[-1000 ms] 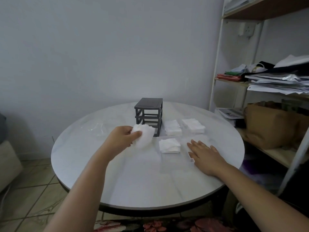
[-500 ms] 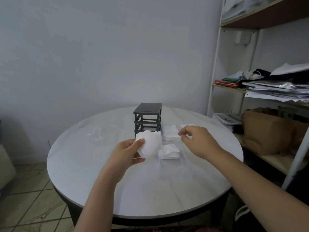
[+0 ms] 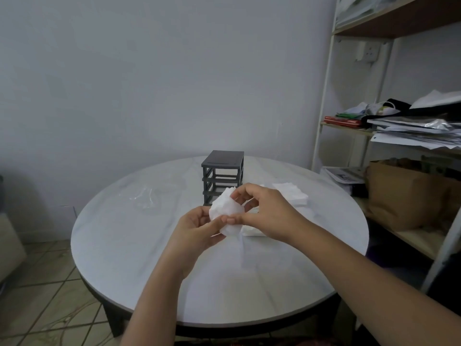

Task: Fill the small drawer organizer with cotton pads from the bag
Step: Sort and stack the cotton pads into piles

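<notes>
- the left hand (image 3: pixel 197 228) and the right hand (image 3: pixel 269 216) are both pinching one bunch of cotton pads (image 3: pixel 224 208), holding it above the surface (image 3: pixel 149 245), just in front of the drawer organizer (image 3: pixel 222 178).
- the bunch is standing roughly on end, its long axis near vertical.
- the organizer's open front is facing the person.
- other pad stacks (image 3: pixel 293 194) are lying at right.

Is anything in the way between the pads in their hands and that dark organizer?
Nothing visible. Both the left hand and right hand grip the pads just in front of the organizer, whose open front faces them. Other pad stacks lie on the table to the right, off that path.
</notes>
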